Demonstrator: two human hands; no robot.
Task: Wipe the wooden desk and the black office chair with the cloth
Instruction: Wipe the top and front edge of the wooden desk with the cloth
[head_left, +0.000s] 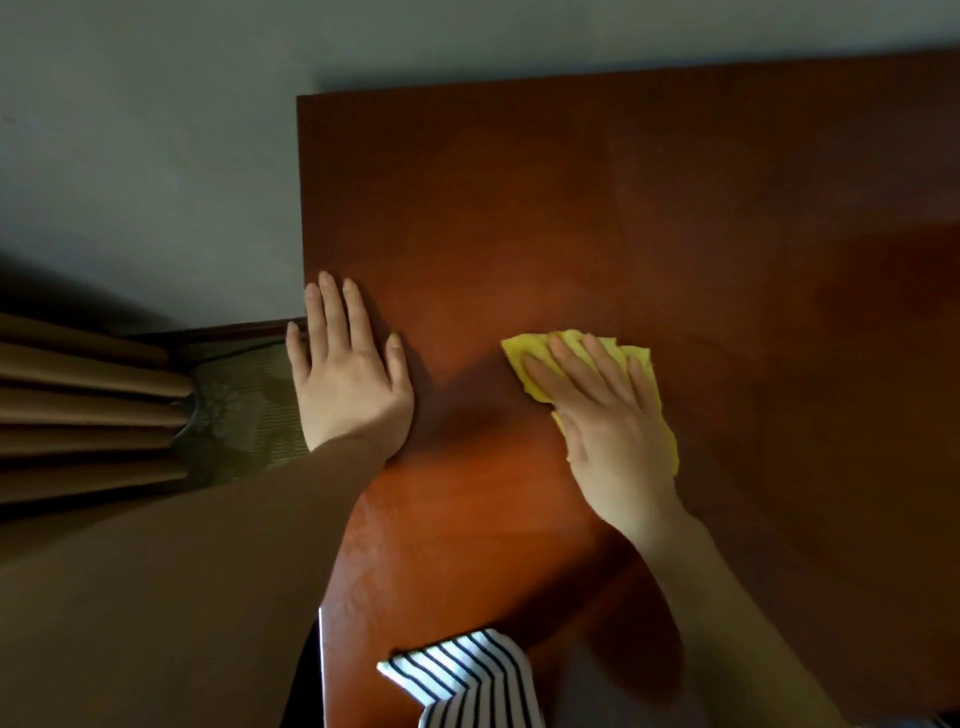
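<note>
While the right hand (610, 415) lies flat with its fingers spread, it presses the yellow cloth (540, 351) down onto the reddish-brown wooden table (571, 197). Crumpled beneath the palm and fingers, the cloth shows past the fingertips on the side toward the far edge and along the outer side of the hand toward the table's right part; the hand is not closed around it, only pushing it flat against the wood. Cloth and hand sit roughly midway between the near edge and the far edge, somewhat closer to the left edge than to the right.

At the left edge of the table rests the left hand (348, 379), open and empty, palm down, with the thumb and inner fingers on the wood and the little finger hanging just over the edge. A brown sleeve (208, 545) covers that arm, while the right forearm is bare. The two hands are apart, with bare wood between them.

Near the table's near edge a black-and-white striped piece of fabric (467, 675) shows. Beyond the left edge hang tan pleated curtains (78, 405), above patterned green carpet (244, 400).
</note>
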